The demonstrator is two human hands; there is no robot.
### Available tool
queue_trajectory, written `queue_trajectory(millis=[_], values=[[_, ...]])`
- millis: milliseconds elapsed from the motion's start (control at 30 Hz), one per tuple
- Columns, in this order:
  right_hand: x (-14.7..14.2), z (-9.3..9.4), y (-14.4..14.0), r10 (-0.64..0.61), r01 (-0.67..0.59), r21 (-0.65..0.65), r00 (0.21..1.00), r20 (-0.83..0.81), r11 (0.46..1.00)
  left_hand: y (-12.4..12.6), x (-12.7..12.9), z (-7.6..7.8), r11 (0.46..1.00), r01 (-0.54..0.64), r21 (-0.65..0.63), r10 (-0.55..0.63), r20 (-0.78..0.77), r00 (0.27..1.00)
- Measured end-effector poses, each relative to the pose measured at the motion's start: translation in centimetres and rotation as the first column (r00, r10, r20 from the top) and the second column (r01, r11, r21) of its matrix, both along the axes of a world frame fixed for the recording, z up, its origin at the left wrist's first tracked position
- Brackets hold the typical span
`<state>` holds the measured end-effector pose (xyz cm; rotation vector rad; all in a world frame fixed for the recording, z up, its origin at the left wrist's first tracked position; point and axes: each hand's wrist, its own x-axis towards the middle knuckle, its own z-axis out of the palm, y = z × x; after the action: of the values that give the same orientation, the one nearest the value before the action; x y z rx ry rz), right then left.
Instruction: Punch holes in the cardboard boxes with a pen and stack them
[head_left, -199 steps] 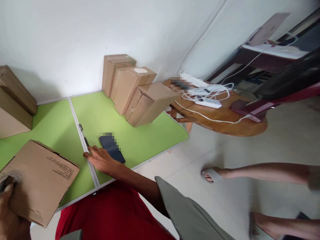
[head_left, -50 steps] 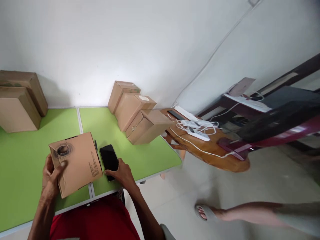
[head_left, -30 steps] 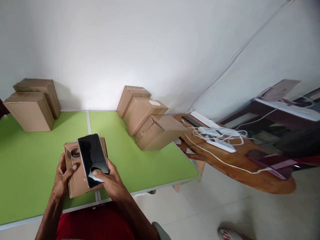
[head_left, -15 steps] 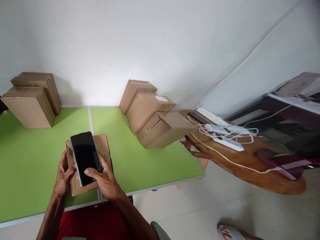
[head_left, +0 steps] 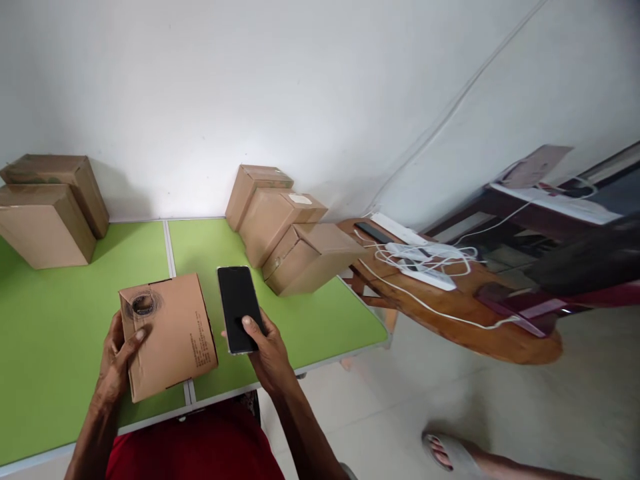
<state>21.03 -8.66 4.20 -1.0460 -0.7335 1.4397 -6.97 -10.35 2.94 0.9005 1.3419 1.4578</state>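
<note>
My left hand (head_left: 116, 357) grips the left side of a flat cardboard box (head_left: 170, 340), its thumb pressed on the top face. The box has a round dark mark or hole near its far left corner and printed lines along the right side. Just right of the box, my right hand (head_left: 267, 347) holds a smartphone (head_left: 239, 308) with a black screen, thumb lying over the lower part of the glass. Phone and box are apart, both over the green table (head_left: 60, 347).
Two cardboard boxes (head_left: 50, 223) stand at the back left, and several more cartons (head_left: 283, 223) at the back right. A wooden side table (head_left: 480, 327) carries tangled white cables (head_left: 430, 257) and power strips. Someone's sandaled foot (head_left: 445, 453) is on the floor.
My right hand has carried the phone rightward, off the box and beside it. The box's top now shows, still held in my left hand. The view has shifted slightly right.
</note>
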Motion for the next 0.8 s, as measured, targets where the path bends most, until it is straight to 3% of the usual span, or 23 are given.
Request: queue_trajectory(millis=[100, 400, 600, 800], values=[[1.5, -1.6, 1.0, -0.060, 0.063, -0.013, 0.985, 0.159, 0.998, 0.2, 0.0, -0.1, 1.000, 0.000, -0.020, 0.000, 0.001, 1.000], [1.7, -5.8, 3.7, -0.042, 0.033, 0.028, 0.878, 0.476, 0.999, 0.6, -0.2, -0.1, 0.996, -0.052, -0.073, 0.050, -0.024, 0.998], [2.6, -6.5, 3.5, -0.031, 0.002, 0.040, 0.673, 0.739, 0.999, 0.9, 0.1, 0.3, 0.991, -0.084, -0.103, 0.083, -0.014, 0.996], [2.0, -5.4, 2.6, -0.031, -0.023, 0.048, 0.487, 0.873, 0.999, 1.1, -0.5, 0.0, 0.984, -0.107, -0.144, 0.108, 0.001, 0.994]])
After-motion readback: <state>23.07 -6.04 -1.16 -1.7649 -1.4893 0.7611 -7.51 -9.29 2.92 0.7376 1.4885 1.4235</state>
